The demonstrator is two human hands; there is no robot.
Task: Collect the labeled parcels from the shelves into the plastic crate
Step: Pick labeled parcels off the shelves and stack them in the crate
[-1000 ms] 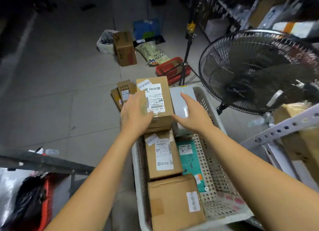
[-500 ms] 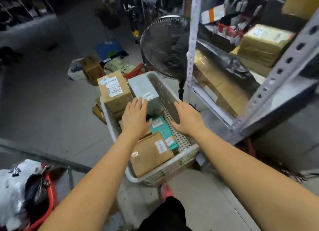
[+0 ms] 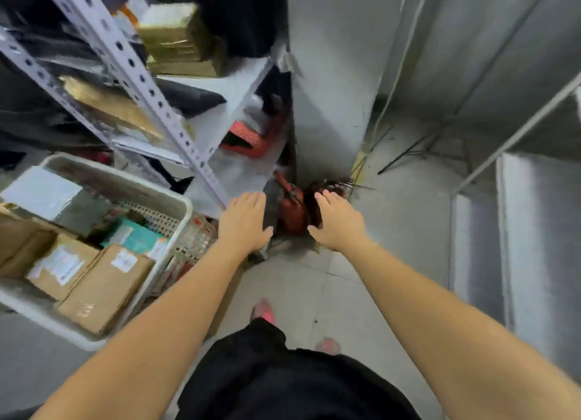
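The shelves [image 3: 132, 67] on the left hold more brown parcels [image 3: 173, 36], far up. The crate [image 3: 125, 176], near left, has many parcels [image 3: 107, 287] inside. The left hand [image 3: 243, 221] and right hand [image 3: 338, 223] are flat with fingers wide, holding nothing.

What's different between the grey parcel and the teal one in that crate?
Colour: the grey parcel is pale grey, the teal parcel blue-green. Position: the grey one sits on top at one end of the crate; the teal one lies lower, with brown boxes overlapping its edge. The teal one shows a white label; blur hides any on the grey one. Both lie inside the crate.
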